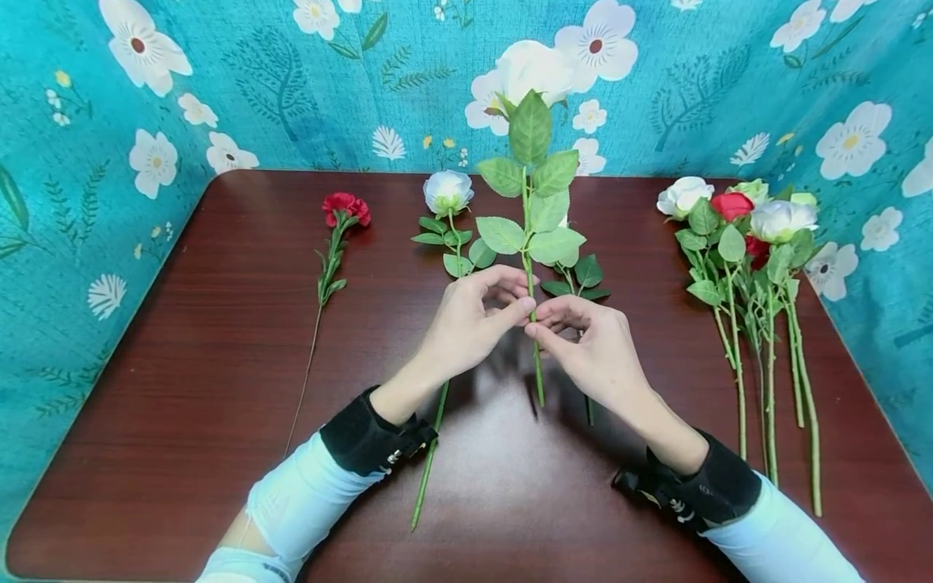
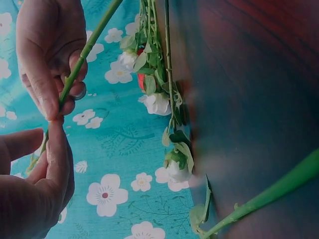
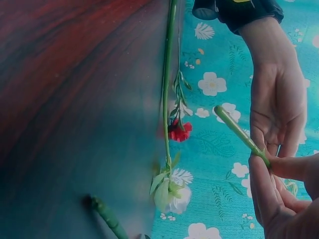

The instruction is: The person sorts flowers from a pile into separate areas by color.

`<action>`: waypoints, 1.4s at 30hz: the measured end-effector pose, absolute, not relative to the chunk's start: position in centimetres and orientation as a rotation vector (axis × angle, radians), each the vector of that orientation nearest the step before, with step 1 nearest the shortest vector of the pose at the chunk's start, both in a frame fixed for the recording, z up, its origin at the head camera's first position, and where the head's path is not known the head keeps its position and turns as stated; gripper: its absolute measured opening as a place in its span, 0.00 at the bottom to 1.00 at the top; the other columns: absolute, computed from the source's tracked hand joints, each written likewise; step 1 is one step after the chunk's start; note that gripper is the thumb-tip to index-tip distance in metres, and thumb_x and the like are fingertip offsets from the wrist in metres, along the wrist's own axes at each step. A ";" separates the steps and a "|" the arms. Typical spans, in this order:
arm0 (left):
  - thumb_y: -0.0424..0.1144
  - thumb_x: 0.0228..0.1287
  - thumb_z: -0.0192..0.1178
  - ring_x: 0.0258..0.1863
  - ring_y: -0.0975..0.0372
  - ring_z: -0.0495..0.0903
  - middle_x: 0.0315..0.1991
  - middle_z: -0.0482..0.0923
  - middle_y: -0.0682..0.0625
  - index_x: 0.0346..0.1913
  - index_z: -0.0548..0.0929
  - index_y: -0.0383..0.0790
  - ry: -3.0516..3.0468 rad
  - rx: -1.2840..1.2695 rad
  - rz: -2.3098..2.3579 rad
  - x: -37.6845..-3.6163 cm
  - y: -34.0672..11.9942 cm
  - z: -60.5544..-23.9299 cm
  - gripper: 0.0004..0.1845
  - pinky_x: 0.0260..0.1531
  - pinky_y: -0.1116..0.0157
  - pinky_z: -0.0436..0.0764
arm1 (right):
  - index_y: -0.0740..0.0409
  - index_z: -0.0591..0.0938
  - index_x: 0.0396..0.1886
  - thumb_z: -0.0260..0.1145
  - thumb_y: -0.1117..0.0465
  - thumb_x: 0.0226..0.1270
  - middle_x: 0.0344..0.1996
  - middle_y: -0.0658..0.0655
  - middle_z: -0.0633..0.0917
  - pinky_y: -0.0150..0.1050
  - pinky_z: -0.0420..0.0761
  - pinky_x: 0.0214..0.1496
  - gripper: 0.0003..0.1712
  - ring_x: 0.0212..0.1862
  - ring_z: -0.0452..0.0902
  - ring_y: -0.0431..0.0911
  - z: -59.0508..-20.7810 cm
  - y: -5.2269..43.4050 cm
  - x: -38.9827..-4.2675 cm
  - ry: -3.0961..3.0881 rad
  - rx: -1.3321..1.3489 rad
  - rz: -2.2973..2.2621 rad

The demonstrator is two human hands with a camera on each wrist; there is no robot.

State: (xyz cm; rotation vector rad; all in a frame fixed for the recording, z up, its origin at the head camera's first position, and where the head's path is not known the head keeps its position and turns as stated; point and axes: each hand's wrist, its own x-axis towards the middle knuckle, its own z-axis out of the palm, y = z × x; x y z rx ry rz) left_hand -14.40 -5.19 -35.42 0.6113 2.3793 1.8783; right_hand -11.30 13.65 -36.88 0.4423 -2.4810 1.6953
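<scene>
On the far left of the dark reddish-brown wooden table [image 1: 182, 389] lies a red carnation on a thin wiry stem [image 1: 331, 243], its bloom toward the far edge. Just right of it rests a white artificial rose with a long green plastic stem [image 1: 448, 194], whose stem runs back toward the person under the left forearm.

The left hand [image 1: 466, 324] comes next, raised over the middle of the table, thumb and forefinger pinching the stem of the tall white artificial rose with broad green leaves [image 1: 530, 202]. That flower stands nearly upright in the air, its bloom up against the teal flower-printed cloth backdrop [image 1: 291, 81] and its cut end hanging just above the tabletop. The right hand [image 1: 594, 348] meets the left at the same spot, fingertips closed in a narrow pinch on the stem just below the lowest leaves; the wrist views confirm both pinches. Another leafy stem [image 1: 579, 279] lies on the table behind the hands, its flower hidden.

At the far right a bunch of white and red artificial roses [image 1: 751, 243] lies together, stems pointing toward the near edge.

I judge the step to be handling or adjusting the single stem between both hands. Any next move would call for a firm hold with one hand while the other works, keeping the leaves uncrushed.
</scene>
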 end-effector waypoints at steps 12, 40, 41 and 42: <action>0.35 0.72 0.64 0.43 0.63 0.83 0.44 0.84 0.50 0.58 0.83 0.34 2.397 0.695 1.693 -14.6 -5.7 -35.2 0.15 0.45 0.66 0.83 | 0.63 0.84 0.39 0.74 0.69 0.65 0.29 0.56 0.88 0.43 0.87 0.29 0.06 0.28 0.87 0.53 -36.9 14.5 -12.3 -2.542 0.405 1.653; 0.35 0.73 0.63 0.39 0.66 0.83 0.39 0.85 0.53 0.53 0.86 0.38 2.428 0.749 1.630 -14.3 -5.9 -34.5 0.10 0.44 0.67 0.83 | 0.69 0.81 0.42 0.70 0.67 0.69 0.30 0.61 0.84 0.42 0.88 0.31 0.09 0.28 0.87 0.49 -37.3 18.9 -14.0 -2.913 0.245 1.523; 0.35 0.73 0.63 0.39 0.66 0.83 0.39 0.85 0.53 0.53 0.86 0.38 2.429 0.750 1.629 -14.3 -5.9 -34.5 0.10 0.44 0.66 0.83 | 0.69 0.80 0.42 0.69 0.67 0.69 0.30 0.61 0.84 0.43 0.88 0.31 0.09 0.27 0.87 0.49 -37.3 19.0 -14.0 -2.928 0.243 1.524; 0.35 0.73 0.63 0.38 0.66 0.83 0.39 0.85 0.53 0.53 0.86 0.38 2.429 0.751 1.627 -14.3 -5.9 -34.5 0.10 0.44 0.65 0.83 | 0.69 0.80 0.42 0.69 0.67 0.69 0.30 0.61 0.84 0.43 0.88 0.31 0.09 0.27 0.87 0.49 -37.4 19.0 -14.0 -2.939 0.242 1.525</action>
